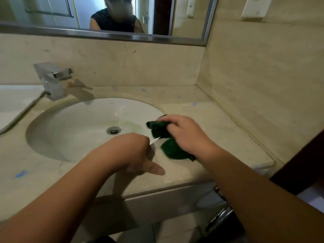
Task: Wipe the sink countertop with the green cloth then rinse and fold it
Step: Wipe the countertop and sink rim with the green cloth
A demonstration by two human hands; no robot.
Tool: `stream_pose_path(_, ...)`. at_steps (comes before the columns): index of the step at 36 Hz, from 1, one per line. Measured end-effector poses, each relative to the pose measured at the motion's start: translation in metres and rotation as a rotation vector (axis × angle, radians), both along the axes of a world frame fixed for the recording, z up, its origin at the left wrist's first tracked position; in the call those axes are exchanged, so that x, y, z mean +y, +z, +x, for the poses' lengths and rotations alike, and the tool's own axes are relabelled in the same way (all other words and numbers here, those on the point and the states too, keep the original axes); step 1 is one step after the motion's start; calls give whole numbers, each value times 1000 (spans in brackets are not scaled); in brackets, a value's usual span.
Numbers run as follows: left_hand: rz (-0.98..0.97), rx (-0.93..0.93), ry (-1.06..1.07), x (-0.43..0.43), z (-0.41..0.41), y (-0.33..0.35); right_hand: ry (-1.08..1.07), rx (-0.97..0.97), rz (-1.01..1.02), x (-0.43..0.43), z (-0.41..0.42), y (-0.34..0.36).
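**Green cloth bunched at the right rim of the basin**

The green cloth (171, 149) is gripped by the right hand (185, 132), whose fingers are curled over its upper folds. The cloth is gathered into a dark, crumpled bundle. One end juts toward the basin (78, 123) and the other hangs below the wrist, over the countertop (219, 134) just beside the bowl's right rim.

The left hand (133, 151) is held near the front rim with its fingers curled under and its thumb pointing right. A thin white strip (155, 139) is seen between this hand and the cloth. It may be a label or an edge pinched by the hidden fingertips, but whether anything is really held there cannot be told.

No water is seen running from the tap (52, 81), and a faint greenish tint lies near the drain (114, 130).

The cloth is judged to be soft, limp and light, though heavier and clingier if wet. No shape will be kept by it unaided, so a single grip in the middle only produces a wad. For rinsing, a loose bunch under the tap should be enough. For folding, it is better taken at two neighbouring corners, one in each hand, and shaken flat. Breakage is not a risk. Dripping and trailing ends are the likelier nuisances.
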State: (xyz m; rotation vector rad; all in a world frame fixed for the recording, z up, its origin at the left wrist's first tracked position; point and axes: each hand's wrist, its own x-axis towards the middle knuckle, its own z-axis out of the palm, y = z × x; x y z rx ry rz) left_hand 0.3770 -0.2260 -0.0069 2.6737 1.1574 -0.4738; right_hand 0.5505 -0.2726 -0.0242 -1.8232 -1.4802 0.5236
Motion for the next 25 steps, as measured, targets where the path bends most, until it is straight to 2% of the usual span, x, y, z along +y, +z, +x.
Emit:
stream_pose_path(2,3,-10,31,3,0,-1,-158,74,87,-4,27,16)
stream_pose_path(3,0,-16,43,5,0,-2,-237,52,110,-6,43,22)
stream_pose_path(6,-12,-14,47,6,1,0,-414,-115,91,-6,90,32)
stream_pose_path(8,-13,-5,40,7,1,1,-476,-208,5,-4,116,27)
stream_pose_path(12,-53,15,30,14,5,6,-386,-438,-325,7,146,-12)
stream_pose_path(15,-68,6,28,23,18,5,-386,-602,-353,18,160,-36)
stream_pose_path(18,-4,-65,0,34,38,2,-368,-601,-370,32,167,-37)
stream_pose_path(20,9,-129,2,45,52,-2,-378,-530,-347,44,174,-34)
stream_pose_path(25,-119,-156,-29,68,76,-20,-333,-456,-301,75,196,-33)
